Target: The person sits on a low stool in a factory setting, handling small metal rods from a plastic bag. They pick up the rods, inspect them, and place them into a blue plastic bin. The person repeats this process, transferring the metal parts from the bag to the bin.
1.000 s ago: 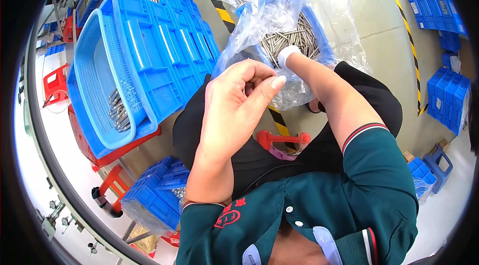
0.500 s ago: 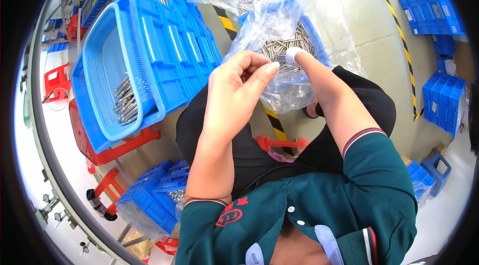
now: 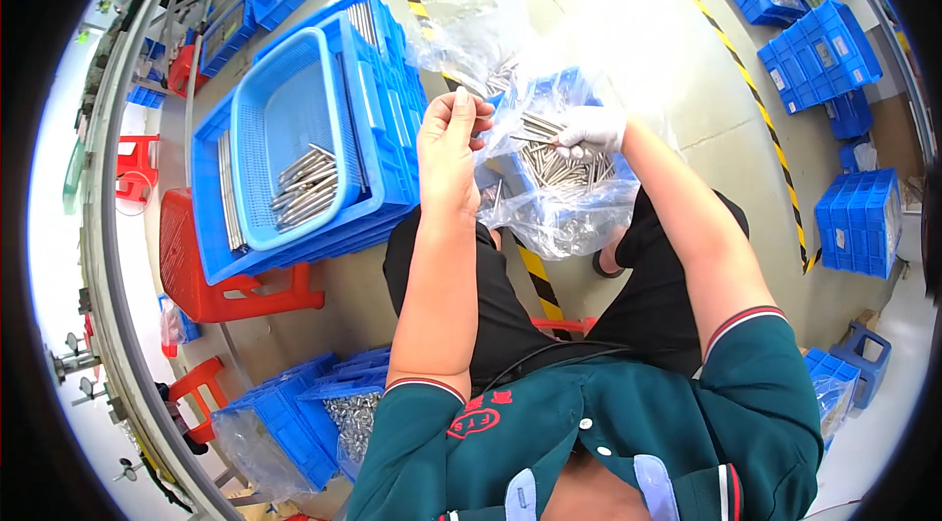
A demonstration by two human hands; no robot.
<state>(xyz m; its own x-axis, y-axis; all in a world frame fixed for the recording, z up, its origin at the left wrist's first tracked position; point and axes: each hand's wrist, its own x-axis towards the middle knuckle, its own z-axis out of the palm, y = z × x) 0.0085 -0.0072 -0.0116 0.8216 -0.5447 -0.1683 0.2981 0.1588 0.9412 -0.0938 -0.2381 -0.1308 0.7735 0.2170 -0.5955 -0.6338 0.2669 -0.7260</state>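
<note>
My right hand, in a white glove, is closed round several slim metal rods. Their ends stick out to the left, above a heap of similar rods. That heap lies in a blue crate lined with a clear plastic bag. To the left, my bare left hand is raised with its fingers curled in and the thumb up. Whatever it may hold is hidden. Beyond it, a light blue mesh basket with a bundle of pointed metal rods sits in a larger blue crate.
Stacked blue crates carry the basket, beside a red stool. At lower left stand crates of small metal parts. More blue crates line the right side. Yellow-black tape marks the floor. Another clear bag holds rods.
My right hand has come up out of the crate with several metal rods in it. My left hand has turned, thumb upward. The view has shifted, showing more of the basket.
</note>
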